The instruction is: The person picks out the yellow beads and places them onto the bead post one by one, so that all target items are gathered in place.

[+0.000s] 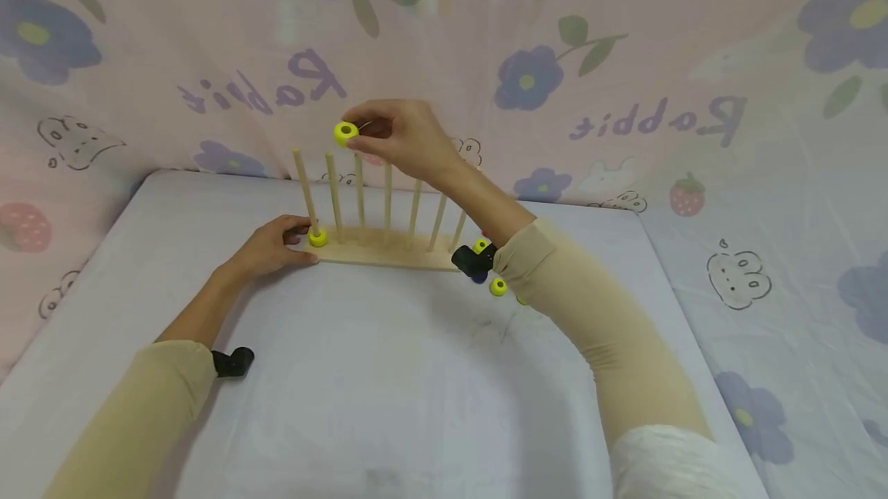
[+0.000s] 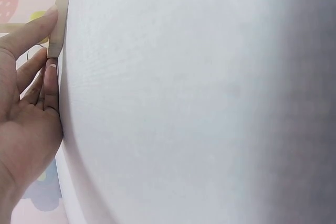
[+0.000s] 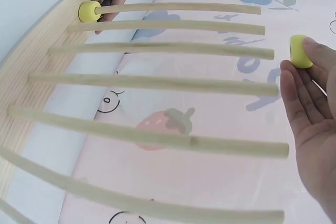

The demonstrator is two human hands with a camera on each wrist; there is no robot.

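Between thumb and fingertips, my right hand (image 1: 409, 136) pinches a yellow bead (image 1: 346, 133) with a hole through it. That bead (image 3: 300, 52) is in the air, apart from the peg tips, near the left end of a wooden peg rack (image 1: 388, 258). The rack has a flat base and a row of several upright pegs. A second yellow bead (image 1: 317, 237) sits at the foot of the leftmost peg (image 1: 305, 190). My left hand (image 1: 267, 248) grips the left end of the base, its thumb on the front edge and its fingers behind.
Loose yellow beads (image 1: 498, 287) lie on the white tabletop (image 1: 375, 375) at the rack's right end, partly hidden by my right forearm and the black wrist camera (image 1: 474, 260). A patterned cloth (image 1: 430, 36) hangs behind the table.
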